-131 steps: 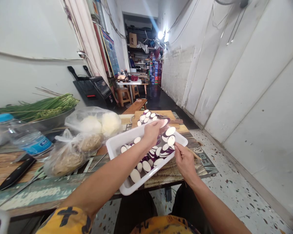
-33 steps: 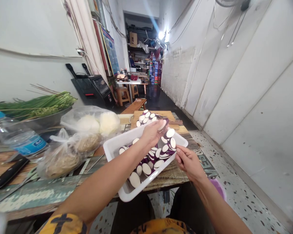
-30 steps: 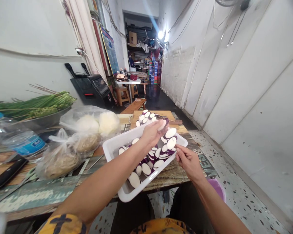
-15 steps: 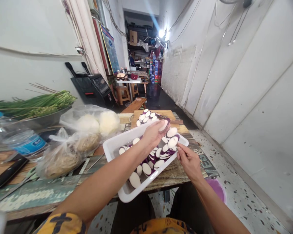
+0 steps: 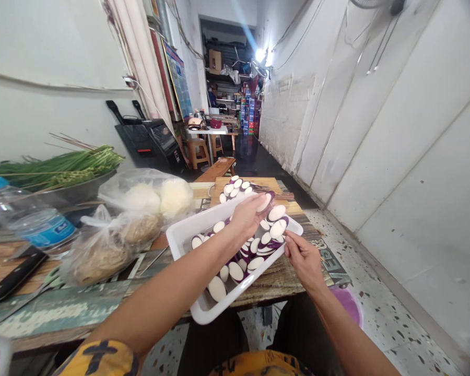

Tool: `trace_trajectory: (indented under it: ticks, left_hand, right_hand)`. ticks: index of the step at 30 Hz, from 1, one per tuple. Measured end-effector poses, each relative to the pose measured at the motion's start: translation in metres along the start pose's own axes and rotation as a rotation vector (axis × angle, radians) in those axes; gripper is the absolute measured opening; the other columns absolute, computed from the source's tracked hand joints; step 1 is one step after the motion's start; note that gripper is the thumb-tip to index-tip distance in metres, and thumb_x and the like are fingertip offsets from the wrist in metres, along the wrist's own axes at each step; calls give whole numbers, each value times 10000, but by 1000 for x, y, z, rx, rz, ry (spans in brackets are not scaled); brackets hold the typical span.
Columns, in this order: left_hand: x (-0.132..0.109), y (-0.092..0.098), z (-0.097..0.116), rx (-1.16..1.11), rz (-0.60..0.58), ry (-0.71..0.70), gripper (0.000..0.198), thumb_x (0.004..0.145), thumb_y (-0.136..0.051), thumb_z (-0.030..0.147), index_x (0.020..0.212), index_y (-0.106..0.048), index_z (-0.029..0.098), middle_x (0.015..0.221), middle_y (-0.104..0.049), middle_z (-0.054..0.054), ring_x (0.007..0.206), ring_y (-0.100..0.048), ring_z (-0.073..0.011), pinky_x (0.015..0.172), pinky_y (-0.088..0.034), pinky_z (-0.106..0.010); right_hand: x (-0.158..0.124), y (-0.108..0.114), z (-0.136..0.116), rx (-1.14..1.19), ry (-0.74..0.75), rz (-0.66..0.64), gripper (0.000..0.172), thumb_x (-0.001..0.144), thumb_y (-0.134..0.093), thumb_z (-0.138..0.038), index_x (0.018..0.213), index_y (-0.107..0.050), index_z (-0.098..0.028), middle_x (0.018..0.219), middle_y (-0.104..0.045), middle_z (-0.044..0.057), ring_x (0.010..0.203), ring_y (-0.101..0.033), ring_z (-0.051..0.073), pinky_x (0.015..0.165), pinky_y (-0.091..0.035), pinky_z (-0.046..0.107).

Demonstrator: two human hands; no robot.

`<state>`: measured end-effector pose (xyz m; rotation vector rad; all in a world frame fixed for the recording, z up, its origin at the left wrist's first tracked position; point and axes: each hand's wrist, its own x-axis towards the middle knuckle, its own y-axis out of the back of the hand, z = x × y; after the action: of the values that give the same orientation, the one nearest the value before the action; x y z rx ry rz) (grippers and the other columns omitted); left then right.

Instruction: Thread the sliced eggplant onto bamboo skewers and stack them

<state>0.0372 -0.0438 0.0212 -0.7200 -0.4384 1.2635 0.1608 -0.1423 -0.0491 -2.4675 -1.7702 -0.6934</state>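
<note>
My left hand (image 5: 246,215) is closed on an eggplant slice (image 5: 263,202), white with purple skin, above the far side of a white plastic tray (image 5: 207,316). Right of the tray's rim, my right hand (image 5: 304,258) pinches a thin skewer (image 5: 321,259), mostly hidden by the fingers. Two eggplant slices (image 5: 278,228) lie in line between the hands and appear to be on that skewer. Many loose eggplant slices (image 5: 235,271) fill the tray below. Behind it, more eggplant slices (image 5: 235,188) rest on a wooden board (image 5: 268,183) beside thin skewers.
At left are plastic bags of food (image 5: 97,256), a water bottle (image 5: 43,224), a black-handled knife (image 5: 15,277) and a metal bowl (image 5: 78,188) of green vegetables. A pink basin (image 5: 348,305) is on the floor at right. A white wall (image 5: 407,141) runs alongside.
Both hands and the eggplant slices hold nearly the same positions. The whole view has shifted very slightly.
</note>
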Motion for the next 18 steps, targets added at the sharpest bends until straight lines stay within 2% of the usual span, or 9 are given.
trace_trajectory:
  ticks: [8, 14, 18]
  left_hand:
    - [1, 2, -2, 49, 10, -33, 35, 706, -622, 92, 740, -613, 94, 749, -644, -69, 702, -624, -143, 761, -495, -327]
    - [-3, -1, -4, 120, 75, 12, 43, 671, -660, 100, 700, -628, 101, 737, -636, -53, 667, -592, -115, 670, -483, -246]
    - [-6, -2, -4, 149, 69, -40, 104, 681, -661, 129, 784, -652, 113, 826, -648, -62, 712, -594, -124, 657, -481, -239]
  right_hand:
    - [0, 0, 0, 14, -7, -7, 348, 833, -482, -367, 1055, -637, -149, 535, -442, -32, 459, -369, 86, 450, -330, 216]
    - [4, -1, -1, -2, 8, -10, 340, 839, -467, -362, 1041, -642, -152, 530, -442, -31, 457, -368, 85, 445, -325, 214]
    - [8, 1, -5, 13, 18, -24, 329, 836, -466, -354, 1012, -648, -144, 519, -434, -36, 464, -366, 87, 459, -324, 217]
